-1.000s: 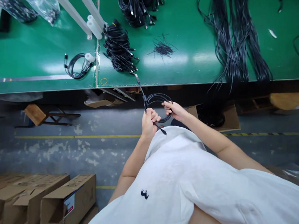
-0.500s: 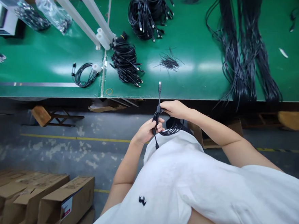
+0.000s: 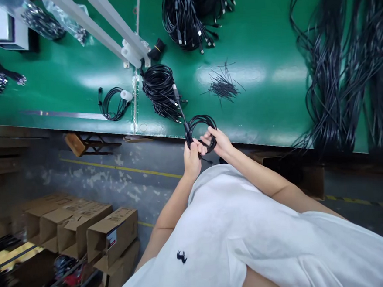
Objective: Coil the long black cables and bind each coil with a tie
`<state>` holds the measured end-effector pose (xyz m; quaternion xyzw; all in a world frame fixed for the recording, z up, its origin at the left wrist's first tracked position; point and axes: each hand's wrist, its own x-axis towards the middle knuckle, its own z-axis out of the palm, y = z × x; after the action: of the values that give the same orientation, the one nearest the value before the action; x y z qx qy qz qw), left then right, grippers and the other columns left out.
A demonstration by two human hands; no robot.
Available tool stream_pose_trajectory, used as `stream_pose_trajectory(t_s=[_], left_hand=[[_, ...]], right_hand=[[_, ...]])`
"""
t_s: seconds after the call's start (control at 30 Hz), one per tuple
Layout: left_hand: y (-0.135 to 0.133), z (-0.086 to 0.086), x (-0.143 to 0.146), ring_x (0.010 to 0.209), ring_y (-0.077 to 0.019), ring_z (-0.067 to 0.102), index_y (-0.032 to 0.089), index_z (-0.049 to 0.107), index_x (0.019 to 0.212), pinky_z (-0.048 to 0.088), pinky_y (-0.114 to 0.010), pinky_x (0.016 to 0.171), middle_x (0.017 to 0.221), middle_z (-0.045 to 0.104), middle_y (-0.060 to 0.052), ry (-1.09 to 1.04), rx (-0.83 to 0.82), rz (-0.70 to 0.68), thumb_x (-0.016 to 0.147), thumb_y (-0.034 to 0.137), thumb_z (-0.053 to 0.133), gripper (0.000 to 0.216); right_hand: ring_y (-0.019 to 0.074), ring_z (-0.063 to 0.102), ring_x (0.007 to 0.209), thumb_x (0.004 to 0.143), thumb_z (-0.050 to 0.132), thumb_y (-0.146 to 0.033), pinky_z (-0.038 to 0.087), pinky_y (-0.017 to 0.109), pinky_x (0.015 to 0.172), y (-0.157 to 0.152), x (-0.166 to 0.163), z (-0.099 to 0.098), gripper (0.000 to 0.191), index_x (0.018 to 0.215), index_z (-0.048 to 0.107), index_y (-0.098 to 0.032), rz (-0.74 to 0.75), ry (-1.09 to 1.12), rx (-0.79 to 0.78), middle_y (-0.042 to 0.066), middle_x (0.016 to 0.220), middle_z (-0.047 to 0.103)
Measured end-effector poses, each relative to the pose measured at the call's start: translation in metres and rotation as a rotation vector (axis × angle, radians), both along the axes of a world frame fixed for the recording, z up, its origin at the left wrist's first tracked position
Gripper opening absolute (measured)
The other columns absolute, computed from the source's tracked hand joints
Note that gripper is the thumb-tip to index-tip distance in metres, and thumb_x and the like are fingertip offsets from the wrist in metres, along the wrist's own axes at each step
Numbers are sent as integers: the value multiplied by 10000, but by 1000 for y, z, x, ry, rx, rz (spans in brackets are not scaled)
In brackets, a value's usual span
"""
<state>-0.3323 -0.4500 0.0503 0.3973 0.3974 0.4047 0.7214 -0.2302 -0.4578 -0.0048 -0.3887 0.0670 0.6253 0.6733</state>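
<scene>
Since half a second ago, the coiled cable (image 3: 204, 126) has been lifted from against the white shirt (image 3: 250, 235) to the near edge of the green table (image 3: 267, 99), and its loose plug end (image 3: 176, 90), then upright, is now tilted up and to the left.

Head view: the coil is held between both hands, in the air just over the table edge. The left hand (image 3: 192, 157) is closed in a fist around the gathered strands at the coil's left side, with a short tail of cable seen below it. The right hand (image 3: 220, 142) is closed on the lower right of the loop, fingers curled through it. The two hands are touching.

On the table, a bundle of coiled cables (image 3: 159, 90) is seen just beyond the plug end, a small loose coil (image 3: 111, 106) to its left, and a scatter of black ties (image 3: 223, 87) to its right. Long hanks of cable (image 3: 343, 63) are draped over the table's right part. Cardboard boxes (image 3: 110, 232) are stacked on the floor at lower left.
</scene>
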Motion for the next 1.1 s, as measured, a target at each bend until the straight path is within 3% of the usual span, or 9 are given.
stream_pose_trajectory(t_s=[0.17,0.3,0.43,0.53,0.67,0.77,0.87,0.97,1.1], left_hand=[[8,-3,21,484,-52,313,188,470,779,389,-218,549,594,336,81,-18,-41,163,843,519,638,377],[21,2,21,447,-44,248,174,486,751,332,-200,487,560,299,89,-33,-195,-67,833,496,663,376],[34,6,17,443,-44,252,166,509,743,344,-199,497,549,280,88,-34,-327,-220,824,492,676,374],[44,10,19,459,-50,275,157,565,788,369,-207,523,562,292,75,-68,-361,-249,859,531,610,384],[54,16,24,474,-52,302,145,606,844,378,-216,533,574,322,68,-57,-391,-350,833,483,666,343],[55,19,26,498,-57,349,145,601,867,414,-235,573,590,364,66,-19,-392,-423,784,493,716,376],[53,19,27,540,-75,437,148,575,829,478,-295,687,609,434,53,84,-315,-552,789,522,697,395],[45,13,31,548,-86,474,154,553,804,496,-318,730,575,446,57,226,-211,-618,828,512,654,373],[34,2,43,431,-52,298,177,521,779,384,-211,481,513,309,99,222,-202,-264,829,538,637,383]], right_hand=[[25,236,417,683,757,-363,243,155,371,19,22,-5,400,771,394,-221,63,-77,25,-124,566,302],[57,388,442,719,711,-303,338,200,446,30,69,-6,334,997,547,-215,379,-630,169,-93,627,478],[70,428,503,807,641,-286,309,209,519,43,107,2,126,862,599,-181,653,-1176,387,-60,629,522],[87,448,499,917,505,-329,323,214,539,44,116,11,180,891,590,-172,694,-1256,397,-56,591,501],[135,572,733,936,458,-272,376,231,635,43,116,26,213,1080,585,-179,627,-1468,477,31,900,631],[158,564,813,925,462,-232,344,237,634,49,123,36,168,996,602,-173,755,-1643,579,58,934,634],[143,539,749,904,471,-207,319,234,614,52,133,34,124,884,586,-166,842,-1584,614,42,845,621],[121,513,657,839,594,-307,349,232,614,42,126,16,149,795,557,-169,756,-1229,505,-4,703,579],[86,428,502,817,585,-546,404,236,561,16,106,-22,368,809,526,-183,580,-609,152,-63,574,475]])
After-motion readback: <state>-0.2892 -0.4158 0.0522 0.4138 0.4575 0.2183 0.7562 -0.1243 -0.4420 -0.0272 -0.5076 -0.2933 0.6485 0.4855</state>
